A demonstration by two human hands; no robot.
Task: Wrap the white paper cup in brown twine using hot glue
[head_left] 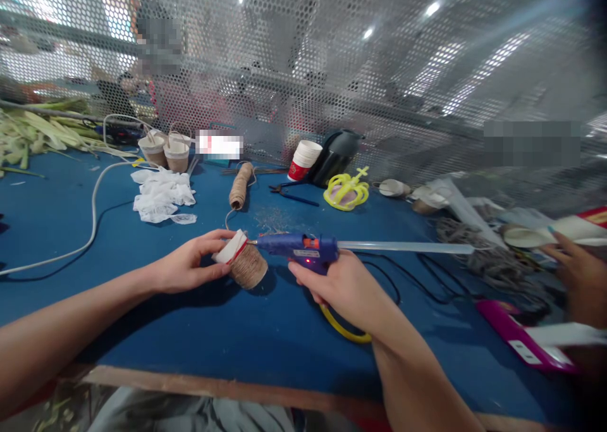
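Observation:
My left hand grips the white rim of a paper cup that lies tilted, its lower part wrapped in brown twine. In my right hand is a blue glue gun, its red light lit and a long clear glue stick sticking out of the back. The gun's nozzle meets the cup near the edge of the twine; whether it touches cannot be told. A strand runs from the cup to a roll of twine behind it. Under my right wrist lies a yellow ring.
Two twine-wrapped cups, white lace, pliers, stacked paper cups, a dark jug and a yellow crown-shaped piece stand or lie behind. At right are a magenta power strip, cables and another person's hand.

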